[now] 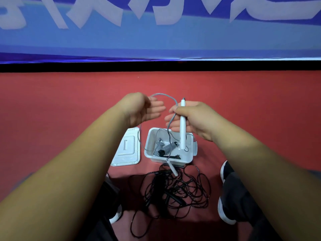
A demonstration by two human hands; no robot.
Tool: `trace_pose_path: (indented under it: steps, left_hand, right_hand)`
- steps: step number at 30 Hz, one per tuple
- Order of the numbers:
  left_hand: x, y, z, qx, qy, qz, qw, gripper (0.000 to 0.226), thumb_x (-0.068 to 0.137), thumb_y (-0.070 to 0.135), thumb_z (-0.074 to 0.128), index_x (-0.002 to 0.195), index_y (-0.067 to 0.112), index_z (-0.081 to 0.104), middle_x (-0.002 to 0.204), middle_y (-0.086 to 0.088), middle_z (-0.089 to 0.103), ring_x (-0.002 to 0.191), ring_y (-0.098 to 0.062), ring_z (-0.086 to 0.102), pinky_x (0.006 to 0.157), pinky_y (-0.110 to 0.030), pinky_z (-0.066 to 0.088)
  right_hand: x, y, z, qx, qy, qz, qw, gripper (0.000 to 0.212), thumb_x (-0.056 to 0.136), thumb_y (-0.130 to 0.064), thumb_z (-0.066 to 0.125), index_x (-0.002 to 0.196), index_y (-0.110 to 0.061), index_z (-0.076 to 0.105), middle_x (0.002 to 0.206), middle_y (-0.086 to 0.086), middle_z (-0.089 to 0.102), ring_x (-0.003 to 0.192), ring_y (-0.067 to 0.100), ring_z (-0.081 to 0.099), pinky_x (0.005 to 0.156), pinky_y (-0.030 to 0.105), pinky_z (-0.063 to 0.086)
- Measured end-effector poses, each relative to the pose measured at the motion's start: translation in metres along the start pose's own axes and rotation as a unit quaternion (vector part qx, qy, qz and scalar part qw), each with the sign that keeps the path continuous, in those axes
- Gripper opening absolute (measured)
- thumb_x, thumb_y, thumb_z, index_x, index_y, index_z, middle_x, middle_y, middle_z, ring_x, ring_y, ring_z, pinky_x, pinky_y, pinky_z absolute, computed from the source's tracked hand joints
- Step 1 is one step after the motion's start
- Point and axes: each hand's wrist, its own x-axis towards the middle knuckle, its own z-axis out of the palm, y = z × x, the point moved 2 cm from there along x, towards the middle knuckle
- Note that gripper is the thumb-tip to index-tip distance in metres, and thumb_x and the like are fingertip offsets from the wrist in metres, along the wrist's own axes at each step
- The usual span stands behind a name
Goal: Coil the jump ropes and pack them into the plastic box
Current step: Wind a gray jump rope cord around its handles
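Observation:
My right hand (192,119) grips the white handle (182,126) of a grey jump rope, held upright above the white plastic box (151,153). The grey cord (165,96) arcs from the handle top over to my left hand (142,108), which holds it between thumb and fingers. From there the cord drops past the lid and into the box. The rope's second white handle (173,169) hangs over the box's near rim. Coiled grey rope and black parts lie inside the box. A tangled black jump rope (175,190) lies on the red floor in front of the box.
The box's white lid (126,148) lies flat on the floor left of the box. My two shoes (225,171) flank the black tangle. A blue banner with a black lower edge (156,66) runs along the back of the red floor.

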Motion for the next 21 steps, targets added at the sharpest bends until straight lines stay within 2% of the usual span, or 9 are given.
trace_pose_path:
  steps: [2,3,6,8,10,12,15,18,21]
  left_hand:
    - [0.001,-0.013,0.003,0.127,-0.012,-0.015,0.992,0.04,0.1,-0.005,0.027,0.124,0.001,0.058,0.111,-0.013,0.076,0.101,-0.028,0.075,0.097,-0.044,0.059]
    - [0.001,-0.02,0.005,0.195,-0.029,-0.024,0.98,0.04,0.099,-0.006,0.031,0.125,0.002,0.061,0.112,-0.013,0.077,0.105,-0.027,0.075,0.096,-0.041,0.058]
    - [-0.004,-0.042,0.01,0.386,-0.105,-0.055,0.915,0.029,0.097,-0.002,0.054,0.115,0.013,0.071,0.121,-0.005,0.076,0.122,-0.023,0.068,0.091,-0.033,0.052]
    - [-0.005,-0.056,0.013,0.443,-0.15,-0.077,0.881,0.02,0.099,0.008,0.063,0.111,0.02,0.073,0.124,0.0,0.075,0.122,-0.017,0.065,0.093,-0.031,0.047]
    - [-0.004,-0.067,0.017,0.439,-0.169,-0.076,0.879,0.013,0.103,0.018,0.064,0.107,0.022,0.075,0.119,0.002,0.076,0.111,-0.014,0.063,0.089,-0.03,0.046]
    - [-0.001,-0.07,0.02,0.415,-0.168,-0.059,0.892,0.02,0.108,0.021,0.057,0.103,0.019,0.076,0.111,-0.001,0.076,0.104,-0.016,0.062,0.078,-0.025,0.047]
    - [-0.002,-0.064,0.025,0.362,-0.17,-0.061,0.915,0.029,0.113,0.019,0.043,0.106,0.013,0.07,0.105,-0.004,0.076,0.101,-0.02,0.065,0.069,-0.02,0.05]
    - [-0.006,-0.048,0.028,0.29,-0.177,-0.054,0.939,0.03,0.114,0.016,0.036,0.111,0.008,0.065,0.102,-0.007,0.077,0.095,-0.024,0.072,0.076,-0.029,0.056]
    - [-0.008,-0.03,0.029,0.172,-0.149,-0.029,0.973,0.031,0.114,0.015,0.035,0.112,0.005,0.064,0.095,-0.007,0.078,0.086,-0.022,0.078,0.082,-0.035,0.062]
  right_hand:
    - [-0.002,-0.006,-0.001,0.056,0.019,-0.015,0.998,0.015,0.105,-0.013,0.06,0.113,-0.002,0.068,0.101,0.023,0.079,0.086,0.034,0.079,0.073,0.041,0.067]
    - [-0.003,-0.008,-0.002,0.088,0.027,-0.02,0.996,0.016,0.105,-0.012,0.061,0.113,0.0,0.067,0.101,0.023,0.079,0.084,0.034,0.079,0.071,0.041,0.067]
    - [-0.003,-0.017,-0.005,0.202,0.034,-0.031,0.978,0.012,0.108,-0.013,0.057,0.107,-0.003,0.064,0.096,0.02,0.08,0.084,0.031,0.08,0.068,0.037,0.066]
    - [-0.003,-0.022,-0.009,0.276,0.041,-0.034,0.96,0.014,0.11,-0.014,0.053,0.103,-0.004,0.062,0.093,0.017,0.08,0.083,0.028,0.08,0.065,0.034,0.065]
    - [-0.002,-0.025,-0.016,0.324,0.058,-0.039,0.943,0.015,0.11,-0.013,0.052,0.101,-0.004,0.061,0.093,0.017,0.08,0.082,0.029,0.08,0.064,0.034,0.065]
    - [-0.001,-0.026,-0.023,0.341,0.071,-0.042,0.937,0.016,0.111,-0.015,0.053,0.101,-0.004,0.061,0.094,0.018,0.08,0.084,0.03,0.08,0.066,0.036,0.065]
    - [0.005,-0.021,-0.03,0.324,0.075,-0.032,0.943,0.021,0.111,-0.025,0.055,0.115,-0.006,0.063,0.107,0.02,0.079,0.092,0.031,0.08,0.076,0.04,0.067]
    - [0.01,-0.01,-0.038,0.188,0.086,0.024,0.978,0.025,0.112,-0.029,0.051,0.124,-0.012,0.064,0.121,0.017,0.074,0.098,0.028,0.077,0.082,0.041,0.064]
    - [0.013,0.006,-0.046,-0.041,0.087,0.076,0.992,0.024,0.109,-0.023,0.053,0.125,-0.017,0.069,0.113,0.006,0.078,0.098,0.024,0.073,0.09,0.041,0.059]
